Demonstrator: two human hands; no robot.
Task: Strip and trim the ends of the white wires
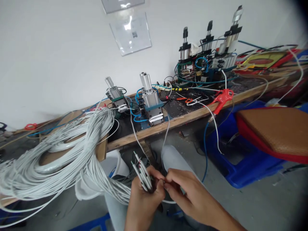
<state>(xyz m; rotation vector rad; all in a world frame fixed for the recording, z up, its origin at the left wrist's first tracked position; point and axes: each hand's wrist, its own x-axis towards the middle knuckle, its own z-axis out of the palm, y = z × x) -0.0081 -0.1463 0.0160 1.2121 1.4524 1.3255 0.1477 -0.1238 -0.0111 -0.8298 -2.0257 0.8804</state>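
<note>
My left hand point(146, 199) is closed around a bunch of white cables point(142, 173). Their cut ends point up and away from me, with small green and red wire tips showing. Thumb and forefinger of that hand meet the fingertips of my right hand point(185, 189), which is closed in a pinch. Whatever lies between the fingertips is too small and covered to make out. A thick bundle of white cables point(93, 144) runs from the bench down to my left hand, over the rim of a white bucket point(115, 160).
On the bench point(154, 131) stand two small pneumatic presses point(151, 96), with taller ones point(185, 54) farther right. A red air blow gun point(222, 99) hangs at the bench edge on a blue hose. A brown-topped seat point(276, 128) and blue stool point(240, 170) stand right.
</note>
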